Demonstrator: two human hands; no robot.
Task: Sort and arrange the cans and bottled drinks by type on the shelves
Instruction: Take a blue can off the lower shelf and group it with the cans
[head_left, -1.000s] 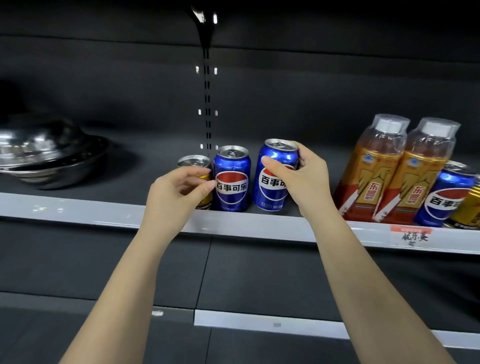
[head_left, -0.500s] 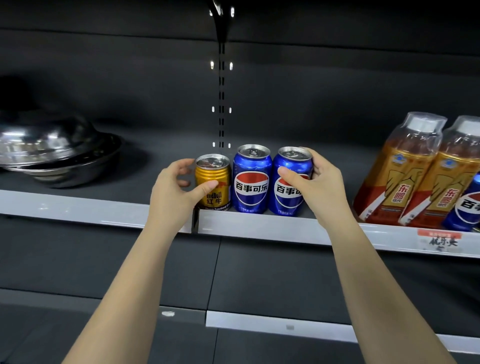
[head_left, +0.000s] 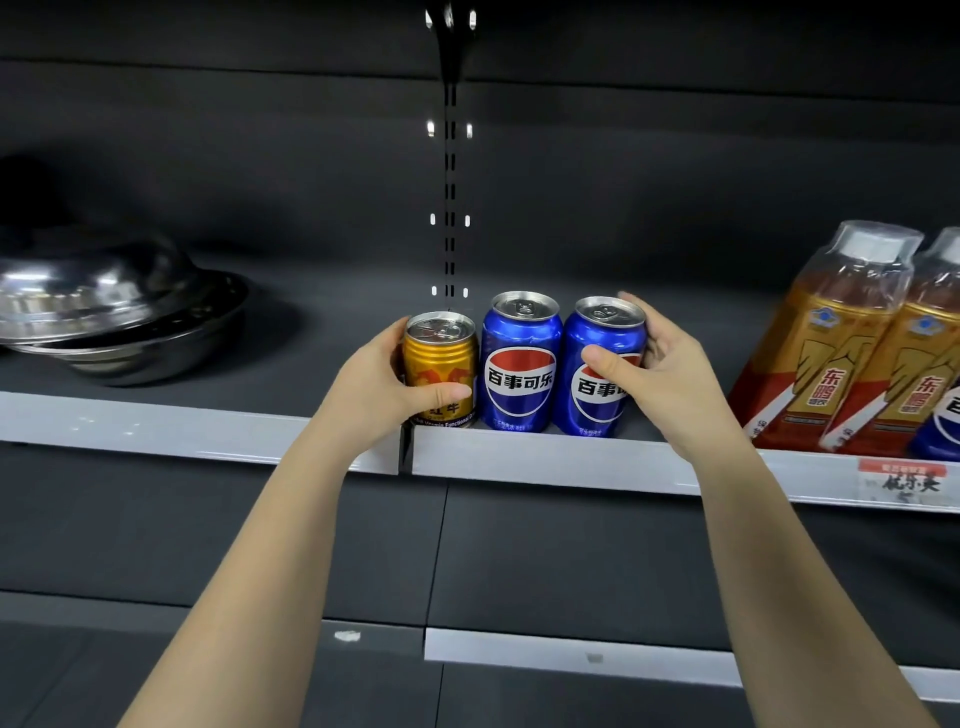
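Left hand (head_left: 374, 389) around gold can (head_left: 440, 364), right hand (head_left: 670, 379) around blue can (head_left: 602, 364).

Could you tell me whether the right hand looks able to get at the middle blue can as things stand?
Probably not directly: the right hand already grips the right blue can, which stands between it and the middle blue can.

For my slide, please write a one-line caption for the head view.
Left hand grips a gold Red Bull can, right hand a Pepsi can, on the shelf.
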